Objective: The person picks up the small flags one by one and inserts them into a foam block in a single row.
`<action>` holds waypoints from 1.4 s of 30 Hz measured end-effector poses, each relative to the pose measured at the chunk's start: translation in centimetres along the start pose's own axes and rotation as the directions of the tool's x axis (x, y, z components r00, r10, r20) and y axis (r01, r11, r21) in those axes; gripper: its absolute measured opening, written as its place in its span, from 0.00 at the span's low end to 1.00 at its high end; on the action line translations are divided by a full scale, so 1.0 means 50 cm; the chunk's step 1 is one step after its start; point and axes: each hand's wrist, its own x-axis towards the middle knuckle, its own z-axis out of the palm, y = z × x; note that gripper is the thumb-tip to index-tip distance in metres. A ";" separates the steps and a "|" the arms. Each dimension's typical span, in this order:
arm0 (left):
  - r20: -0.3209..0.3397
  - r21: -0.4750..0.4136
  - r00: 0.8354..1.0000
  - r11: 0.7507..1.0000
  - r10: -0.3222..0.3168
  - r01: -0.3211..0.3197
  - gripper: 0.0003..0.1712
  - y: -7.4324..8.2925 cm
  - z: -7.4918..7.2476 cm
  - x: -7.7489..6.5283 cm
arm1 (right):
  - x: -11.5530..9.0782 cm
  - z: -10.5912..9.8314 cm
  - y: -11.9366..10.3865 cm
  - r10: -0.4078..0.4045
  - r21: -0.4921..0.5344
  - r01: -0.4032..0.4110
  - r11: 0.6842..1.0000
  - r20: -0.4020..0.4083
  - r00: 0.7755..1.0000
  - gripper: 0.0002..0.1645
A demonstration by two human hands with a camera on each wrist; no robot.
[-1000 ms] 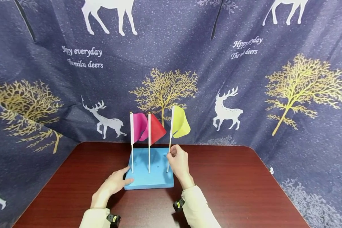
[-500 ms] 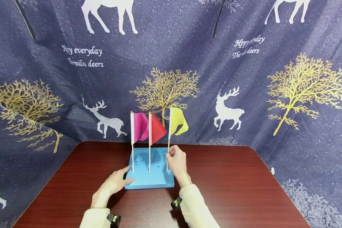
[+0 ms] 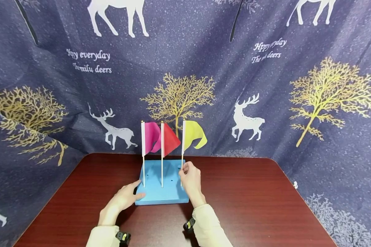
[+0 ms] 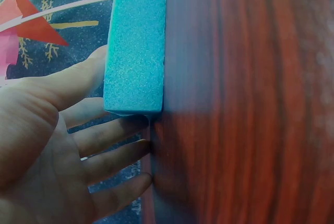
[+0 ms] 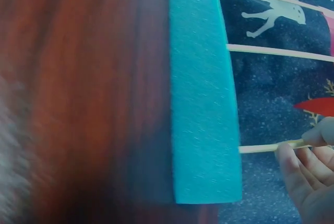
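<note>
A blue foam block (image 3: pixel 162 198) lies on the table with small holes in its top. A magenta flag (image 3: pixel 151 137) and a red flag (image 3: pixel 169 139) stand upright in it. My right hand (image 3: pixel 191 177) pinches the stick of a yellow flag (image 3: pixel 193 135) at the block's right side. In the right wrist view that stick (image 5: pixel 258 149) meets the block's top between thumb and fingers. My left hand (image 3: pixel 123 198) rests at the block's left edge, thumb on top. Its fingers (image 4: pixel 112 138) are extended beside the block's end in the left wrist view.
The dark red wooden table (image 3: pixel 250 195) spreads out on both sides of the block. A dark blue cloth (image 3: pixel 204 85) printed with white deer and golden trees hangs behind it. Black straps with small devices (image 3: pixel 123 237) are on both wrists.
My right hand has lowered slightly and shifted left with the yellow flag, whose stick now stands straighter and lower. The yellow cloth has swung. My left hand and the other flags have stayed put.
</note>
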 end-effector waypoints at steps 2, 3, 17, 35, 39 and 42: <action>-0.004 0.000 1.000 1.000 0.002 -0.002 0.41 0.000 -0.001 -0.001 | -0.005 0.003 0.001 0.011 0.000 -0.011 1.000 -0.005 1.000 0.08; -0.006 0.001 1.000 1.000 0.003 -0.003 0.41 -0.001 -0.001 -0.002 | -0.006 0.005 0.002 0.012 -0.002 -0.012 1.000 -0.007 1.000 0.07; -0.013 0.004 1.000 1.000 0.000 0.000 0.42 -0.005 -0.002 -0.007 | -0.017 0.009 -0.006 0.045 -0.007 -0.045 0.999 -0.008 0.999 0.05; -0.019 0.032 0.997 0.997 0.073 -0.073 0.40 0.001 -0.017 0.009 | -0.012 -0.058 -0.010 0.097 -0.102 -0.077 0.992 0.199 0.975 0.36; -0.031 0.031 0.996 0.996 0.080 -0.079 0.40 0.004 -0.021 0.003 | -0.019 -0.090 -0.005 0.067 -0.128 -0.034 0.991 0.263 0.962 0.36; -0.054 0.050 0.994 0.994 0.095 -0.092 0.39 0.004 -0.020 -0.010 | -0.031 -0.118 0.005 0.028 -0.154 0.019 0.988 0.296 0.955 0.36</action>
